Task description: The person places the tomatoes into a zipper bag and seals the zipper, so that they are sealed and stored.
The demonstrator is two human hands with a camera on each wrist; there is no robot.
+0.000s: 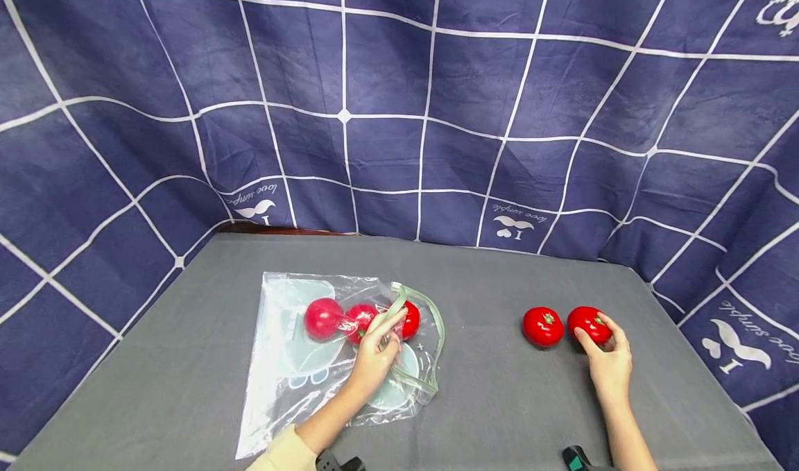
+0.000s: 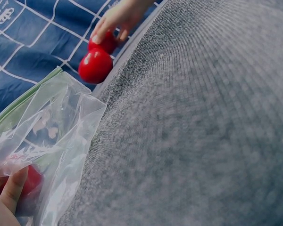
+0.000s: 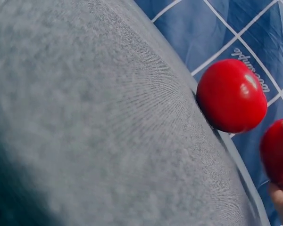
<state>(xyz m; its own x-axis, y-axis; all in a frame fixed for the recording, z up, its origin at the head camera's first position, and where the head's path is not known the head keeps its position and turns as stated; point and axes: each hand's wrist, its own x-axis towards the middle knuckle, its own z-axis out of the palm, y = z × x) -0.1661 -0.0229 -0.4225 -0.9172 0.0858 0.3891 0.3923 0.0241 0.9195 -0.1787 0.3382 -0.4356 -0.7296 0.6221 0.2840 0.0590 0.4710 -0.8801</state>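
Note:
A clear zip bag (image 1: 268,360) with a green zip strip lies flat on the table, its mouth toward the right. Three red tomatoes are in it: one at the left (image 1: 323,319), one in the middle (image 1: 360,318) and one by the mouth (image 1: 410,320). My left hand (image 1: 373,360) grips the bag near its mouth, its fingers partly over the tomato there. At the right, my right hand (image 1: 608,363) holds a tomato (image 1: 583,322) between thumb and fingers. Just left of it sits another tomato (image 3: 232,96), untouched.
A grey cloth covers the table (image 1: 480,401). Behind and along both sides hangs a blue curtain (image 1: 387,145) with white grid lines. Grey cloth lies between the bag and the two right-hand tomatoes.

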